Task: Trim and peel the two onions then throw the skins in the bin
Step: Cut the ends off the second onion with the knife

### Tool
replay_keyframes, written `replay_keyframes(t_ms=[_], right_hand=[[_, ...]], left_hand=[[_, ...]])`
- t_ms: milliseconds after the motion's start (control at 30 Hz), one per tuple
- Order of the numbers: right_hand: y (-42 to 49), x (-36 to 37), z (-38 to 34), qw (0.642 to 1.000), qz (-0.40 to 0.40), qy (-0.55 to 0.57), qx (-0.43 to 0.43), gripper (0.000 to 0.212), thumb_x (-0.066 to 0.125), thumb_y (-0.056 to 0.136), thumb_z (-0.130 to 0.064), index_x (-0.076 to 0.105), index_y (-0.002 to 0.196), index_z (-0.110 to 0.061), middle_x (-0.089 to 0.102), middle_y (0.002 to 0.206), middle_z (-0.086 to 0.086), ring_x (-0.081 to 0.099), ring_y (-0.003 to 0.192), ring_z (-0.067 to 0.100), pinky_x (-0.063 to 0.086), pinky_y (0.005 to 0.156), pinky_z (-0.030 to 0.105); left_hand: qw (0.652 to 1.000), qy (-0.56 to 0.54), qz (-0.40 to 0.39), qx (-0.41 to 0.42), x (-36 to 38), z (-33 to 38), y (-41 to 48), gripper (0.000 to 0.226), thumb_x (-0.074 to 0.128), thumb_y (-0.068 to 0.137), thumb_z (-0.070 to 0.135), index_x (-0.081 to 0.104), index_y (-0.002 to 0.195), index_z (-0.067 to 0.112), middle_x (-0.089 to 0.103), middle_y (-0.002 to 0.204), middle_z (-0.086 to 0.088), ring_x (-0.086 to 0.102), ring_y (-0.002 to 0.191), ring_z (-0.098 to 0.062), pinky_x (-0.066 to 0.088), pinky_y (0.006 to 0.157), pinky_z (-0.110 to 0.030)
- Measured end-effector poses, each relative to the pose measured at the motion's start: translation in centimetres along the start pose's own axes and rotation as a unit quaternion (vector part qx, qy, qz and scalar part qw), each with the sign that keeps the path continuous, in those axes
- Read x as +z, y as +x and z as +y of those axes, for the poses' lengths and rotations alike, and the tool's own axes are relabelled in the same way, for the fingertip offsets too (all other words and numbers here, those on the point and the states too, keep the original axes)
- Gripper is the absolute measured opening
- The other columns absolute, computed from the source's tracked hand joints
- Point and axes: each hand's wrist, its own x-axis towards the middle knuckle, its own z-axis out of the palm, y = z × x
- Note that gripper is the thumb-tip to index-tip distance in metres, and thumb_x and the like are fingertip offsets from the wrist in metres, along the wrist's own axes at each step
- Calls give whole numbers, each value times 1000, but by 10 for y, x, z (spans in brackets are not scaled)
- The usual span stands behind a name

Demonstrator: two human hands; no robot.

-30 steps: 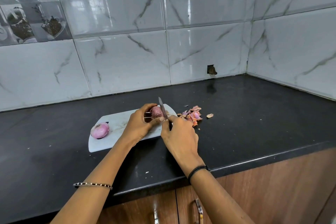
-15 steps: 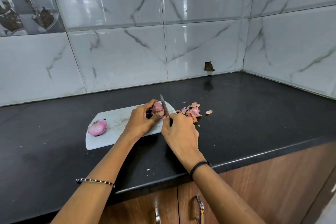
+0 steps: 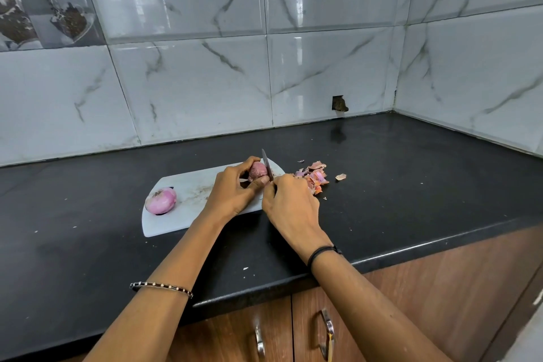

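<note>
A white cutting board (image 3: pixel 188 216) lies on the black counter. A peeled pink onion (image 3: pixel 161 201) rests on the board's left end. My left hand (image 3: pixel 232 192) grips a second, darker onion (image 3: pixel 257 170) at the board's right end. My right hand (image 3: pixel 291 205) holds a knife (image 3: pixel 266 164) by the handle, its blade upright against the right side of that onion. A heap of onion skins (image 3: pixel 313 176) lies on the counter just right of the board. No bin is in view.
The black counter (image 3: pixel 411 185) runs to a tiled corner at the back right. A small hole in the wall tile (image 3: pixel 339 103) sits above the counter. Wooden cabinet doors with metal handles (image 3: pixel 327 335) are below the front edge.
Both hands stay on the onion and knife at the board's right end. The blade has shifted slightly against the onion. The camera has tilted a little.
</note>
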Motion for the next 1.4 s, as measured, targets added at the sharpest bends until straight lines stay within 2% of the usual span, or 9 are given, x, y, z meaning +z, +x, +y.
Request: replay_keyframes(t_ms=[233, 333, 433, 500, 800, 933, 1133, 1267, 1400], right_hand=[[-11, -9, 2, 1000, -22, 0, -7, 24, 43, 101, -25, 44, 81, -12, 53, 86, 6, 49, 81, 31, 37, 69, 33], [-14, -12, 1, 1000, -19, -18, -11, 21, 44, 101, -22, 45, 82, -12, 52, 86, 6, 52, 83, 31, 35, 69, 33], [-10, -13, -8, 998, -34, -46, -7, 18, 47, 102, -20, 61, 103, -10, 62, 110, 10, 61, 106, 32, 36, 72, 32], [-8, -13, -12, 996, -30, -79, -12, 21, 47, 103, -19, 62, 114, -10, 62, 119, 9, 62, 110, 31, 36, 73, 31], [-2, 1, -21, 976, -29, -200, -83, 36, 47, 98, -1, 58, 128, -19, 67, 114, 3, 68, 102, 26, 41, 67, 32], [-6, -1, -17, 984, -23, -167, -59, 30, 44, 101, -7, 57, 126, -16, 65, 119, 6, 67, 107, 29, 43, 71, 34], [-7, -3, -3, 998, 0, 16, 53, 27, 43, 101, -24, 65, 98, -8, 67, 100, 9, 64, 97, 32, 49, 75, 37], [-8, -2, -1, 997, 15, 65, 50, 28, 44, 101, -27, 66, 97, -9, 66, 95, 9, 62, 88, 31, 48, 71, 37], [-9, -3, 2, 994, 25, 100, 42, 26, 45, 101, -29, 67, 99, -14, 66, 92, 7, 61, 84, 29, 43, 66, 33]], left_hand=[[1000, -3, 11, -8, 0, 1, 0, 30, 77, 90, 33, 69, 119, 30, 75, 101, 6, 69, 99, -11, 52, 88, -26], [1000, -4, 8, -10, 0, 3, -1, 33, 76, 90, 31, 69, 122, 29, 76, 103, 5, 69, 98, -10, 49, 83, -15], [1000, -8, 7, -11, -2, 6, -2, 35, 76, 90, 28, 68, 124, 27, 76, 104, 5, 68, 99, -9, 44, 80, -3], [1000, -15, 7, -8, -2, 7, -2, 40, 77, 88, 30, 68, 127, 27, 76, 105, 4, 69, 102, -9, 49, 89, -13], [999, -15, 15, -34, -2, 9, -4, 42, 70, 89, 11, 68, 126, 30, 74, 108, 8, 66, 96, -4, 48, 83, -9], [999, -40, 2, -21, -5, 4, -3, 34, 73, 90, 21, 67, 121, 35, 74, 111, 7, 67, 106, -7, 51, 95, -26], [991, -115, -13, -70, -9, -3, 0, 37, 78, 89, 18, 65, 119, 37, 72, 118, 6, 65, 115, -12, 49, 99, -27], [976, -195, -11, -100, -14, -1, -1, 38, 71, 93, 6, 64, 129, 19, 74, 112, -1, 67, 107, -15, 53, 75, -13], [963, -241, -3, -120, -16, -3, 1, 36, 71, 94, 10, 65, 128, 21, 76, 110, -1, 69, 108, -19, 55, 72, -28]])
